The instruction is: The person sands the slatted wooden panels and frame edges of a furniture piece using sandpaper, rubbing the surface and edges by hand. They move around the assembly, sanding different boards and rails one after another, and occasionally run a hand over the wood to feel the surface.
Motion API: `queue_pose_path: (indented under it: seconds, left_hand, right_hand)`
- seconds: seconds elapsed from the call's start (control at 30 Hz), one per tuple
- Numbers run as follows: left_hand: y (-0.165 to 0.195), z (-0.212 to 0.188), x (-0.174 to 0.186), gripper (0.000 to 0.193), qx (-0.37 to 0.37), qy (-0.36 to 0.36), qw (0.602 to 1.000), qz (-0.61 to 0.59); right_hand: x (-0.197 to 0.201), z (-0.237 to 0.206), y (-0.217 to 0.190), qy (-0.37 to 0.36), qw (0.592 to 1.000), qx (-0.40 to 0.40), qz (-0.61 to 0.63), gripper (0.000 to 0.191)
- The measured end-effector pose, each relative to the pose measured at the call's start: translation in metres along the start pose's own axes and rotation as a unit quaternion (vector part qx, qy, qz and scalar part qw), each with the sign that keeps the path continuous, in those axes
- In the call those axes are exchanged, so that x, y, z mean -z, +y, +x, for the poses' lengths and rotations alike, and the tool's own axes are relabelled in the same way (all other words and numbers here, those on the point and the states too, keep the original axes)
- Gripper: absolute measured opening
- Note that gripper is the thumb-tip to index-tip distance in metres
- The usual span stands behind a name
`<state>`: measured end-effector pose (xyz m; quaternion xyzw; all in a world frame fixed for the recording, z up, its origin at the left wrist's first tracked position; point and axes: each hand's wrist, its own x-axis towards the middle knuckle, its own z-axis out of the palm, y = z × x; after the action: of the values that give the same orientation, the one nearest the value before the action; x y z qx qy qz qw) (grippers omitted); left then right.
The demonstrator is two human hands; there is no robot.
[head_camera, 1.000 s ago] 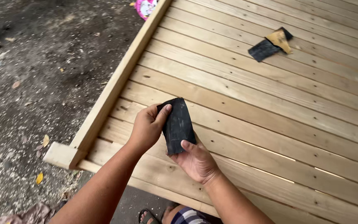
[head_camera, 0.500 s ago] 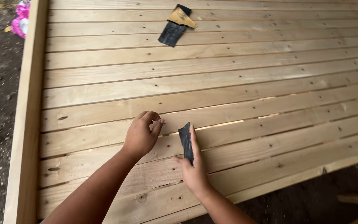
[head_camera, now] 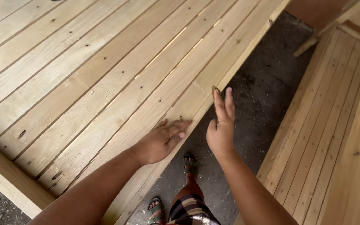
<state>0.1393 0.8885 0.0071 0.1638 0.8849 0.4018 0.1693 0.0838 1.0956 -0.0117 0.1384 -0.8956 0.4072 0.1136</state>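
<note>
at the near edge of the slatted wooden panel [head_camera: 105, 83], the left hand [head_camera: 161, 141] lies flat and ungripping on the last board while the right hand [head_camera: 221, 127] pinches a sanding sheet [head_camera: 215, 89] edge-on beside it, seemingly mid-sanding.

Both arms are bare from the elbow down, with no sleeves, no watch and no rings. The left hand [head_camera: 161, 141] has short nails. The right hand [head_camera: 221, 129] has no glove on it either. Low down in the view there is a bit of striped cloth [head_camera: 192, 212], with brown, dark and pale bands, over the leg. Each foot wears an open sandal [head_camera: 189, 163] with dark straps, and the toes peek out of the other sandal [head_camera: 155, 208] too.
</note>
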Motion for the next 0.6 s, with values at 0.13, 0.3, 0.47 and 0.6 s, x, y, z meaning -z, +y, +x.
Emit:
queue_pose_path:
  seconds: [0.13, 0.3, 0.47, 0.6]
  left_hand:
    - [-0.004, -0.008, -0.011, 0.052, -0.076, 0.073, 0.992, 0.074]
    - [-0.043, -0.024, 0.007, 0.044, -0.048, 0.253, 0.93, 0.261]
    - [-0.065, -0.033, 0.009, 0.039, -0.018, 0.33, 0.908, 0.258]
    - [-0.067, -0.032, 0.006, 0.039, -0.031, 0.329, 0.903, 0.273]
  right_hand:
    - [-0.048, -0.024, 0.008, -0.036, 0.974, -0.041, 0.22, 0.07]
    - [-0.099, -0.074, -0.024, 0.046, 0.977, -0.041, 0.205, 0.076]
    - [-0.091, -0.184, -0.101, -0.134, 0.988, -0.024, 0.068, 0.072]
    - [-0.095, -0.141, -0.077, -0.036, 0.998, -0.04, 0.035, 0.066]
